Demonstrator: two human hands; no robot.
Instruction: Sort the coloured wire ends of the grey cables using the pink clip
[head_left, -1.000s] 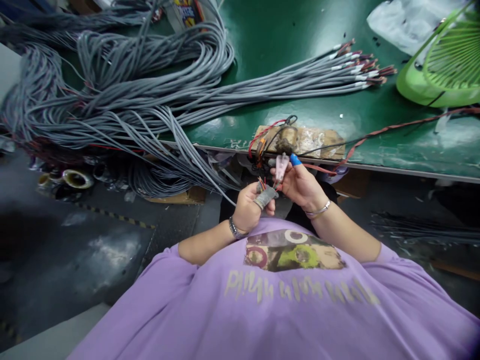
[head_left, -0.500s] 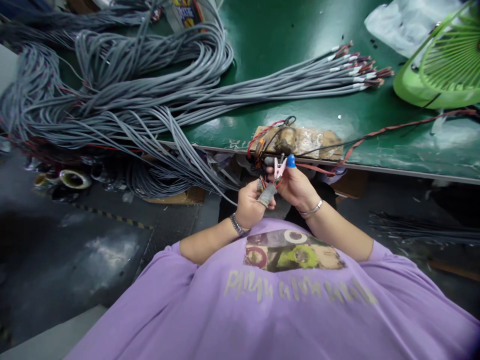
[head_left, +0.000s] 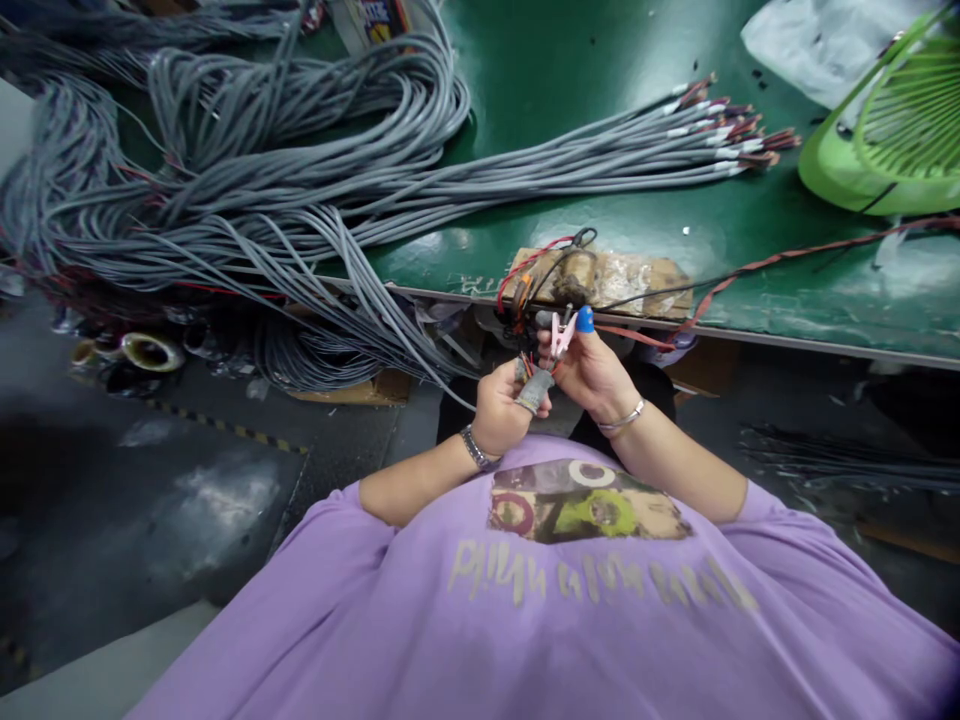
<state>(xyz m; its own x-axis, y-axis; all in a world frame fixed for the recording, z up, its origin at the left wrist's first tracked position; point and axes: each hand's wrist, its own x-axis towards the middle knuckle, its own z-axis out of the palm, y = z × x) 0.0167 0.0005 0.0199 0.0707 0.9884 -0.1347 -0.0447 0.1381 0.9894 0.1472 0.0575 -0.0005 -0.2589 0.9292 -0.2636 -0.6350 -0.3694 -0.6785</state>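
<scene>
Nearest my camera, on the wearer's side of the tape-covered board [head_left: 671, 275], I see the left hand [head_left: 501, 410] closed on what looks like the end of a grey cable [head_left: 459, 398], its thumb in a grey finger wrap [head_left: 535, 391]. Just beside it, nearer the board, the right hand [head_left: 600, 380], with a blue finger cot [head_left: 584, 319] on the thumb, pinches a pink clip [head_left: 562, 336]. Thin reddish wires [head_left: 527, 362] stick out among the fingers; I can't tell from here whether the clip bites on any of them.

My main worry is that small gap. If the pinch slackens, I judge the clip could slip or catch the wrong strand, because the fingers cover most of the wires. The grey cable runs off to the left of the board, so a tug from its slack could pull the end out of the left hand.

Right of the board, a twisted red cord [head_left: 721, 286] leads away over the green bench [head_left: 540, 90]; a sleeve or wrist could snag it. Beyond the board, the cable bundle [head_left: 540, 175] ends in bared tips that might splay if knocked, and farther right is a green fan [head_left: 900, 130].
</scene>
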